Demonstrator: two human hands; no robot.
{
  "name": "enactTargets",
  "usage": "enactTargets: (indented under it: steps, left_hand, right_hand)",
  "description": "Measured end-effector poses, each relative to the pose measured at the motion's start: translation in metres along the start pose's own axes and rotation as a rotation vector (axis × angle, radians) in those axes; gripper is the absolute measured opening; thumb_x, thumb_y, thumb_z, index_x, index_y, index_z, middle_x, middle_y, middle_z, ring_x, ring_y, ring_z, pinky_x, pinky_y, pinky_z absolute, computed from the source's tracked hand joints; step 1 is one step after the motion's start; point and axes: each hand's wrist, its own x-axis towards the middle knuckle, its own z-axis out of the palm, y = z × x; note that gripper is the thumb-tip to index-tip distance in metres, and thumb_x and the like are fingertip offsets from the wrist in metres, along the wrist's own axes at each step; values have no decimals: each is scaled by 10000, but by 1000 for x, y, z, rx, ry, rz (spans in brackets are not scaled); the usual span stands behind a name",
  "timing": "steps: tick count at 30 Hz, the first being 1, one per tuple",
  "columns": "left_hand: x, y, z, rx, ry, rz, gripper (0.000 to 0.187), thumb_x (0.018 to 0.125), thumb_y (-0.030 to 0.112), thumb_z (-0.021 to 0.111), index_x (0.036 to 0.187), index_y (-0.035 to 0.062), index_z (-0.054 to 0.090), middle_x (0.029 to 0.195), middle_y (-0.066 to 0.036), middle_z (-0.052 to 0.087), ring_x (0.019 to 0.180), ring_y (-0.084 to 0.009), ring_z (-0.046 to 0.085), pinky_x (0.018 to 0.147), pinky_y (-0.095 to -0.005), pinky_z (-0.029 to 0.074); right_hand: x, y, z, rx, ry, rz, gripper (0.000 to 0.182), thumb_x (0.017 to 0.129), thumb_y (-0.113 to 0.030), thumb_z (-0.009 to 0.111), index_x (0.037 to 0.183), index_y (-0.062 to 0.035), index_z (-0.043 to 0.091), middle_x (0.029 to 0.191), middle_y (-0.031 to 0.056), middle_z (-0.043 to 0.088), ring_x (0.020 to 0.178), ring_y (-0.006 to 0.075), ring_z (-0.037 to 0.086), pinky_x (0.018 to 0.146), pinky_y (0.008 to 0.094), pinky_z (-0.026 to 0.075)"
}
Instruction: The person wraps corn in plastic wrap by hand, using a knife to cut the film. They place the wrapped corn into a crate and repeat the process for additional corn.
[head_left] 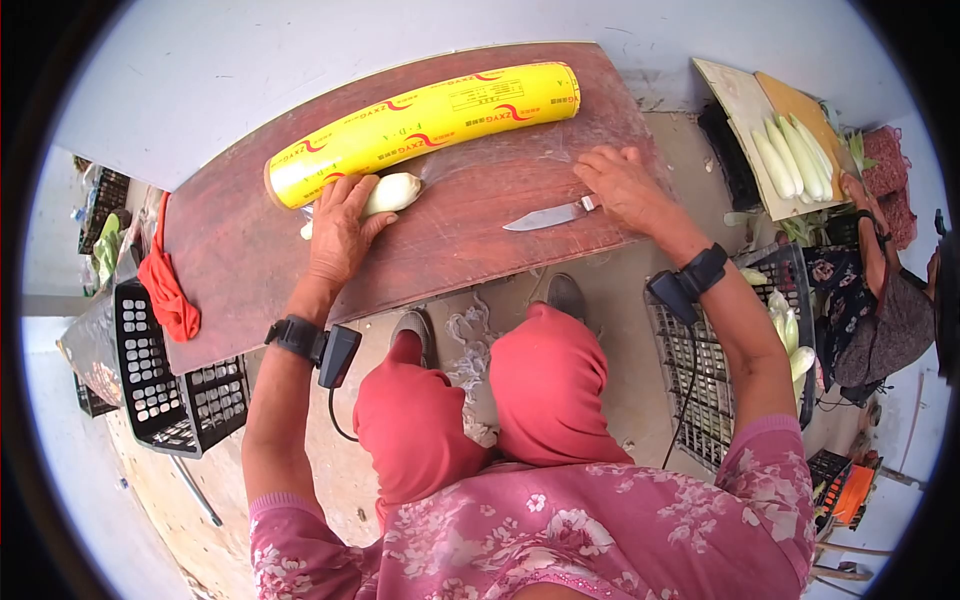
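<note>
On the reddish-brown table, a pale, peeled vegetable stalk (393, 193) lies under my left hand (342, 225), whose fingers curl over it. Its rounded end sticks out to the right, and the rest is mostly hidden. Just behind sits a large yellow roll of cling film (430, 125) with red print. Thin clear film (545, 152) seems to stretch from the roll toward my right hand (625, 190), whose fingertips bend down at the table's right side. From beneath that palm juts a knife (550, 217), blade pointing left; its handle is mostly covered by my hand.
A red cloth (170, 285) hangs over the table's left edge beside a black crate (155, 370). Another crate (700, 370) with pale vegetables stands by my right arm. At far right, another person's hand (857, 190) is near several long pale stalks (795, 158) on a board.
</note>
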Motion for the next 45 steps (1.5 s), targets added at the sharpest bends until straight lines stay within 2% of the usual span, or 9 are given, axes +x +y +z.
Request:
enactTargets:
  steps: [4,7,13,16,22,25,28,34,45]
  left_hand:
    - [0,0,-1,5,-2,0,577,774,302,790,1255,39,611,1199,-121,602,1133,-342,532,994,-447,413]
    - [0,-1,1,5,-3,1,578,776,305,789,1258,39,610,1204,-122,602,1135,-342,532,995,-448,414]
    - [1,0,0,9,-10,0,578,777,302,789,1257,35,608,1207,-126,602,1133,-343,535,994,-450,417]
    - [1,0,0,3,-11,2,580,777,298,790,1257,31,606,1207,-128,603,1129,-345,537,992,-449,419]
    - [0,-1,0,-7,2,11,574,777,293,790,1252,29,608,1198,-132,606,1116,-351,538,987,-444,424]
    - [-1,-1,1,-11,9,13,567,779,294,788,1249,30,610,1199,-132,609,1122,-352,538,987,-444,424]
    - [0,2,-2,-26,4,13,558,783,295,784,1245,33,612,1208,-131,609,1131,-350,537,991,-446,422]
    - [-2,2,-2,-27,12,7,536,790,292,776,1240,46,622,1223,-120,608,1145,-343,534,1000,-449,417]
    - [-1,3,-2,-3,4,10,522,799,264,766,1246,41,614,1233,-123,604,1131,-347,534,1005,-450,415]
  right_hand:
    - [2,1,-12,-37,-76,43,310,786,-59,664,1093,-85,641,1170,44,608,1163,240,521,939,430,361]
    - [7,-2,-23,7,-117,74,414,811,-93,670,1221,-56,628,1191,77,611,1189,255,516,947,420,349]
    - [28,-4,-10,53,-10,132,367,847,-36,588,1209,-56,643,1099,67,593,1095,256,528,918,413,362]
    - [33,-4,-4,47,-87,143,381,844,-30,577,1220,-49,639,1089,65,578,1089,252,516,905,415,367]
    - [18,-11,4,-70,14,83,239,855,-50,555,1063,-57,671,1091,65,559,1093,267,512,886,443,384]
    - [17,-14,-11,-41,-161,112,410,832,-18,563,1237,-27,626,1261,95,555,1222,274,479,927,447,372]
    - [10,-13,2,-122,-17,33,294,864,-60,546,1139,-34,647,1258,92,564,1183,275,500,906,458,384]
    - [1,-18,-1,-52,-105,130,423,886,-34,521,1306,-11,568,1431,116,483,1290,275,455,939,470,371]
    - [-4,-17,-18,-28,-88,193,448,842,-19,593,1289,-39,593,1361,119,537,1278,274,472,994,438,337]
